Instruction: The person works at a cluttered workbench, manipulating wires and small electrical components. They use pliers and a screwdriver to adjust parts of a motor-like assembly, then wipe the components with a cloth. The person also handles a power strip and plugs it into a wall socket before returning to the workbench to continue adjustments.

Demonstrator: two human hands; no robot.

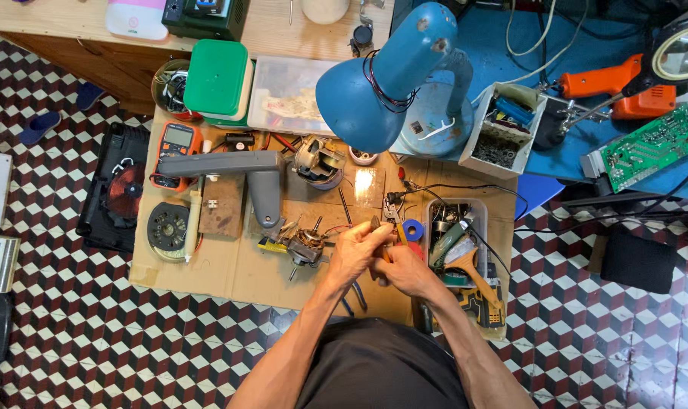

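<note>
My left hand (357,250) and my right hand (404,271) meet over the cardboard work surface (207,265). Between the left fingertips sits a small round metal part (375,223). The right hand grips orange-handled pliers (393,220), whose jaws point up beside that part. Just left of my hands lies a small electric motor (306,244) with copper windings and a shaft. What the palms cover is hidden.
A blue desk lamp (389,79) hangs over the bench. Close by are a grey tool arm (242,170), an orange multimeter (177,144), a green box (217,79), a clear bin of tools with a brush (459,242), and a circuit board (647,148). Checkered tiles surround the bench.
</note>
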